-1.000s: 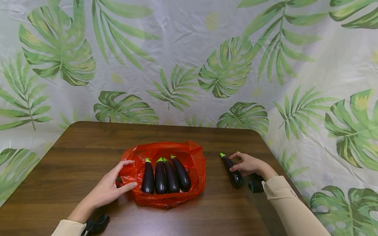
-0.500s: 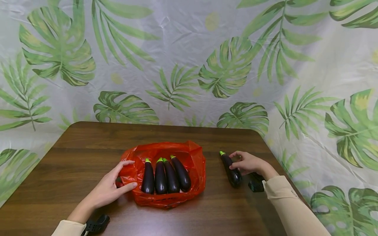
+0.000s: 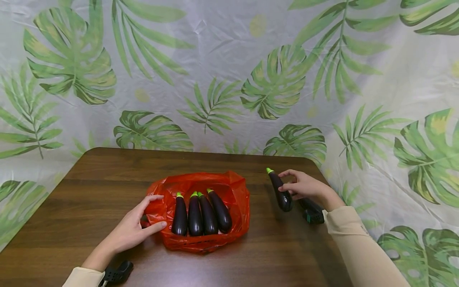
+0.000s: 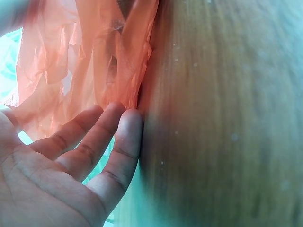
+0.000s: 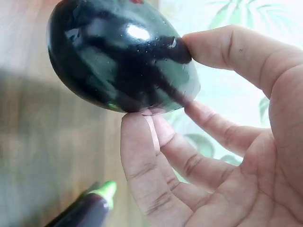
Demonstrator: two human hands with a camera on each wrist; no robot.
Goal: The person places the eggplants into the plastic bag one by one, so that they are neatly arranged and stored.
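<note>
My right hand pinches a dark, glossy eggplant with a bright green stem end, at the table's right side. In the right wrist view the thumb presses one side of this eggplant and the fingertips support it from beneath. The green tip of another eggplant shows below the hand. An open red plastic bag holds several eggplants lying side by side, stem ends away from me. At the bag's left edge rests my left hand, fingers extended; its fingertips touch the red plastic in the left wrist view.
A brown wooden table bears everything. Behind it and to the right hangs a pale leaf-patterned cloth. Small black devices sit at my left wrist and right wrist.
My right hand has lifted the eggplant up off the table and moved it slightly away from me. My left hand and the bag have stayed in place.
</note>
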